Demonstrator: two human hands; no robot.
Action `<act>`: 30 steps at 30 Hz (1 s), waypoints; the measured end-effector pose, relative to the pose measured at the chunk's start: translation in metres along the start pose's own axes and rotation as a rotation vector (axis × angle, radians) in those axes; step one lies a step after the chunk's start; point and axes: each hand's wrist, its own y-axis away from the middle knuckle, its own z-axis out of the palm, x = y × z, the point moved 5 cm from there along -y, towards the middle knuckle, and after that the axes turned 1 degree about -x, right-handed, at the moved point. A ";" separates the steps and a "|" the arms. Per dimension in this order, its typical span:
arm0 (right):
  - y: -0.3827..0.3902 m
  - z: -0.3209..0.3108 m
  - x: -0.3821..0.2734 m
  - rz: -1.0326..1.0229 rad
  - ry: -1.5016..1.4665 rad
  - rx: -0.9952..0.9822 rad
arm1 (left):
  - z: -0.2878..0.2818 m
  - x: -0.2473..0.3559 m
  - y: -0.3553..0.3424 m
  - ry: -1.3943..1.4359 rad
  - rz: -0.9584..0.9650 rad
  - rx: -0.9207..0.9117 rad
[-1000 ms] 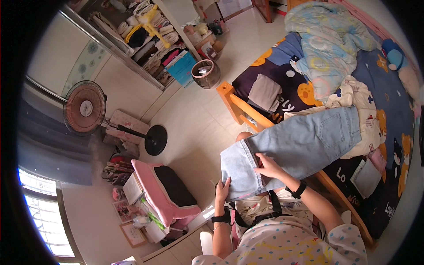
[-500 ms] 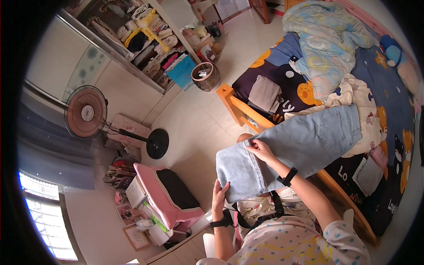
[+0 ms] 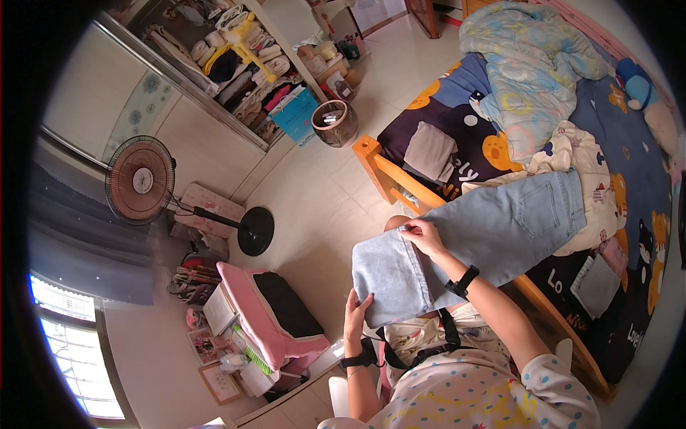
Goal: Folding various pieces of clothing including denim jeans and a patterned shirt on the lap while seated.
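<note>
A pair of light blue jeans (image 3: 493, 222) lies folded lengthwise across my lap and the bed edge, waist end on the bed and a back pocket facing up. The leg end is turned back on itself, making a paler flap over my knees. My right hand (image 3: 425, 239) pinches the hem of that flap at its far corner. At the near left edge of the fold, my left hand (image 3: 356, 322) grips the denim, thumb on top and the other fingers partly hidden beneath. Both wrists carry black bands.
The bed (image 3: 471, 68) on the right has a wooden frame (image 3: 386, 179), a rumpled quilt (image 3: 529, 71), cream patterned clothing (image 3: 597, 193) under the jeans, and folded clothes (image 3: 429, 150). A standing fan (image 3: 139, 180), a pink-framed chest (image 3: 286, 314) and a round bin (image 3: 334, 132) stand left and ahead.
My right hand shifts very slightly along the turned-back hem, its fingers more closely bunched. The jeans and my left hand stay nearly the same.
</note>
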 end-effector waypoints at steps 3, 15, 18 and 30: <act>0.010 -0.003 0.000 0.071 0.148 -0.041 | -0.003 -0.003 -0.001 -0.002 -0.007 0.018; 0.042 -0.012 0.010 0.119 0.161 -0.209 | -0.002 -0.009 -0.003 -0.025 -0.034 0.057; 0.044 -0.012 0.006 0.106 0.191 -0.205 | -0.003 -0.012 -0.004 -0.009 -0.033 0.053; 0.086 -0.016 -0.008 0.326 0.248 -0.598 | -0.003 -0.011 -0.003 -0.059 -0.061 0.069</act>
